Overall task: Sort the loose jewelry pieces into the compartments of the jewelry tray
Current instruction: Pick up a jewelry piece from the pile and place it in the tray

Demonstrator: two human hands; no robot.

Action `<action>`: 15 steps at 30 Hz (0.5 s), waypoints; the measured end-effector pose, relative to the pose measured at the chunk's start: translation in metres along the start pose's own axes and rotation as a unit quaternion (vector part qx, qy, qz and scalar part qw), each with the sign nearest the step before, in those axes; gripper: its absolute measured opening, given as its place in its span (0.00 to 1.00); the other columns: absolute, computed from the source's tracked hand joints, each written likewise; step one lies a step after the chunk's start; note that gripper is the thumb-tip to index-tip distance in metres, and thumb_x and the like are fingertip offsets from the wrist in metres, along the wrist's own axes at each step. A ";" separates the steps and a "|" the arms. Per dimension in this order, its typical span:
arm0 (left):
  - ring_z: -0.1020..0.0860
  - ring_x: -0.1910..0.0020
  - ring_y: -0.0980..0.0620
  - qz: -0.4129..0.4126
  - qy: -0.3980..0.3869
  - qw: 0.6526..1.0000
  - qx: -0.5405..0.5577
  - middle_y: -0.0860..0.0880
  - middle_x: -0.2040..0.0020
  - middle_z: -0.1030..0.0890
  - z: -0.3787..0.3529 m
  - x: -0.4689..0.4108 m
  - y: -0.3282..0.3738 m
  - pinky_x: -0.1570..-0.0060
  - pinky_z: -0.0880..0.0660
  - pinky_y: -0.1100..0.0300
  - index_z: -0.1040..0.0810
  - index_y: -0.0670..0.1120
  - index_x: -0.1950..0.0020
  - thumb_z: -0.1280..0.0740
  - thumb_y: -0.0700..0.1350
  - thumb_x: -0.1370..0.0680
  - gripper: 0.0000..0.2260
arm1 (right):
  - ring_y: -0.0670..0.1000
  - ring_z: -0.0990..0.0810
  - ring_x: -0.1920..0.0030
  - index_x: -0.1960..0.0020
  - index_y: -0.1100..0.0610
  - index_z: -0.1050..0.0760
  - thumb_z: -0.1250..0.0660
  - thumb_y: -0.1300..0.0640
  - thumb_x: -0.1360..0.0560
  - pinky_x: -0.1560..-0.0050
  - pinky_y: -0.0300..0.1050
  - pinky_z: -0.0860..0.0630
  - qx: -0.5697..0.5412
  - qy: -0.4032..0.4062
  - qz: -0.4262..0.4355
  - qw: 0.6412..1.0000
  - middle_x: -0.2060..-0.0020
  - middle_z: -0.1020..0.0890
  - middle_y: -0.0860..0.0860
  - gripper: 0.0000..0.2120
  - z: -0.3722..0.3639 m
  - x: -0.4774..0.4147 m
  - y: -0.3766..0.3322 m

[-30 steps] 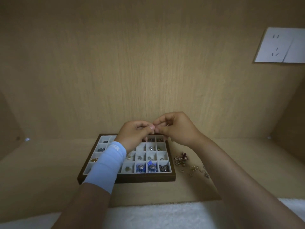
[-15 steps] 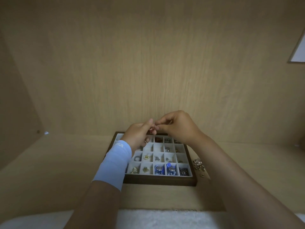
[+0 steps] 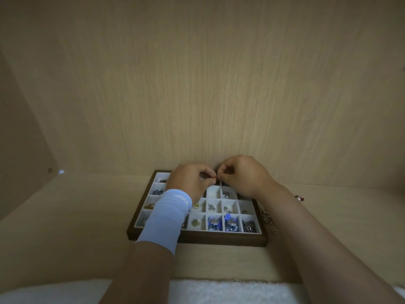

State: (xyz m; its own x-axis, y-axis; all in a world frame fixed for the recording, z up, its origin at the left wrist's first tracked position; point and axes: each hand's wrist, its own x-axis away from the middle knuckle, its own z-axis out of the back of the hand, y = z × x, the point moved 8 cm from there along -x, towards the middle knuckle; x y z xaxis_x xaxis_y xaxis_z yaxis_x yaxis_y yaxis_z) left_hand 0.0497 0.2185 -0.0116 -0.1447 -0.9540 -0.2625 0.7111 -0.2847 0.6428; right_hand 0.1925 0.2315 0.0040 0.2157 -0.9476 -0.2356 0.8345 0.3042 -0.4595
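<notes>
Head view: dark-framed, white-celled jewelry tray [image 3: 219, 239]

We're inside a home cupboard nook: wood-grain back panel [image 3: 197, 84], matching shelf [image 3: 65, 227], white towel [image 3: 219, 290] up front.

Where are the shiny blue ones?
In the head view, the blue pieces sit in two side-by-side compartments of the jewelry tray's near row, beside the dark piece in its right corner.

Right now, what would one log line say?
left hand, right hand: pinch tiny piece | over tray far rows | loose pieces: right of tray
</notes>
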 end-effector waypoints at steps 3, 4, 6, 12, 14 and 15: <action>0.25 0.47 0.54 -0.019 -0.006 0.999 -0.041 0.57 0.51 0.19 -0.003 -0.002 0.000 0.41 0.27 0.49 0.16 0.60 0.50 0.29 0.51 0.25 0.05 | 0.44 0.19 0.57 0.56 0.47 0.16 0.30 0.51 0.25 0.52 0.51 0.19 0.006 -0.016 -0.007 1.000 0.61 0.16 0.42 0.04 -0.005 -0.001 0.002; 0.25 0.47 0.54 -0.021 -0.011 0.999 -0.041 0.57 0.50 0.19 -0.003 -0.002 -0.001 0.41 0.27 0.49 0.16 0.59 0.49 0.30 0.51 0.24 0.06 | 0.45 0.19 0.57 0.56 0.47 0.15 0.30 0.51 0.25 0.52 0.51 0.19 0.001 -0.019 -0.008 1.000 0.61 0.16 0.43 0.04 -0.006 0.000 0.003; 0.24 0.47 0.55 -0.025 -0.022 0.999 -0.035 0.56 0.48 0.18 -0.002 -0.002 -0.001 0.40 0.27 0.53 0.17 0.56 0.46 0.32 0.50 0.23 0.08 | 0.44 0.18 0.57 0.56 0.47 0.15 0.29 0.52 0.25 0.51 0.51 0.19 -0.013 -0.022 -0.011 1.000 0.60 0.15 0.43 0.05 -0.007 0.000 0.004; 0.28 0.49 0.57 -0.033 -0.021 0.997 -0.060 0.60 0.54 0.22 0.002 -0.001 -0.004 0.43 0.31 0.59 0.16 0.54 0.48 0.32 0.48 0.22 0.06 | 0.42 0.18 0.56 0.56 0.49 0.15 0.28 0.54 0.25 0.49 0.50 0.19 -0.038 -0.027 -0.019 0.999 0.60 0.15 0.42 0.03 -0.008 0.000 0.008; 0.30 0.47 0.57 -0.025 -0.022 0.997 -0.071 0.62 0.57 0.25 0.000 -0.001 -0.005 0.40 0.31 0.56 0.16 0.55 0.50 0.31 0.49 0.23 0.06 | 0.43 0.17 0.55 0.56 0.50 0.15 0.26 0.57 0.26 0.46 0.48 0.19 -0.099 -0.023 -0.026 0.994 0.60 0.15 0.43 0.03 -0.008 -0.001 0.008; 0.29 0.47 0.57 -0.020 -0.021 0.997 -0.067 0.62 0.57 0.24 -0.001 -0.002 -0.006 0.40 0.30 0.55 0.16 0.56 0.51 0.31 0.50 0.23 0.05 | 0.43 0.16 0.55 0.55 0.51 0.15 0.25 0.58 0.27 0.45 0.48 0.19 -0.134 -0.024 -0.033 0.990 0.59 0.14 0.44 0.03 -0.009 -0.001 0.008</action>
State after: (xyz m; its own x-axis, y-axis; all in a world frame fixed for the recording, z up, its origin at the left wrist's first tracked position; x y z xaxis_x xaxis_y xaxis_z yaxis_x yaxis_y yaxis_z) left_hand 0.0461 0.2220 -0.0159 -0.2016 -0.9458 -0.2547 0.7897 -0.3108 0.5290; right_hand 0.1940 0.2360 -0.0069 0.1947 -0.9678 -0.1594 0.6842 0.2505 -0.6850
